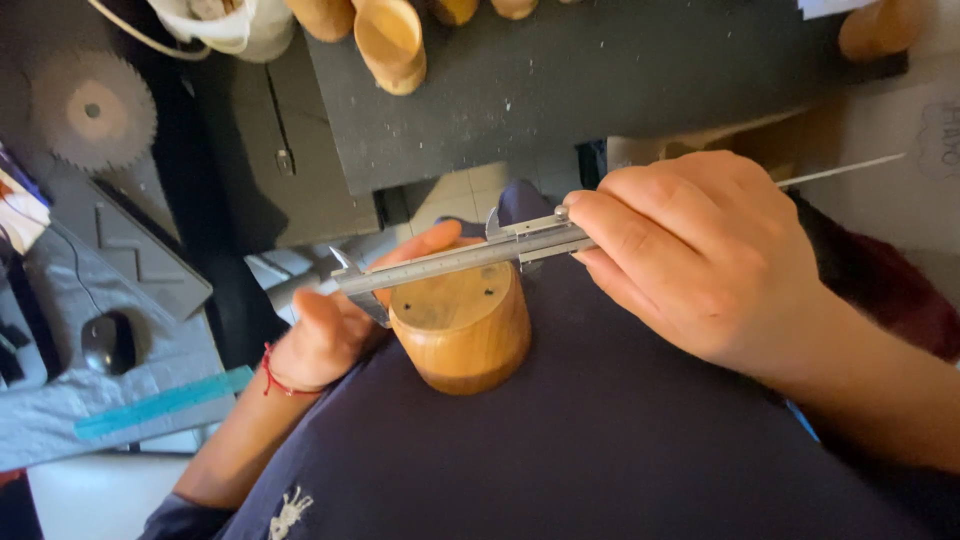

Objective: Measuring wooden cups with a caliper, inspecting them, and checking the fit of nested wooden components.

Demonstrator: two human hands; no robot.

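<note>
**Crosswise: the caliper laid over the cup's flat end**

Right now we hold the round, honey-coloured turned wooden cup (462, 335) against our dark-clothed lap, its flat end with a few small holes facing up at us. Our left hand (335, 325) is on the cup's left side, thumb and a finger wrapped round its wall, so that grip is closed on the wood. Across the top of the cup lies the long steel sliding caliper (470, 255); its long axis runs from just left of the cup, slightly uphill, to well right of it, where the thin depth rod sticks out. Our right hand (700, 250) sits right of the cup, fingers folded tight over the caliper's slider. One jaw hangs down at the cup's left edge, beside our left fingers. The other jaw is near the cup's upper right rim; we cannot tell whether it touches. Beyond the cup stands a dark workbench (600, 90) with more wooden cups.
</note>
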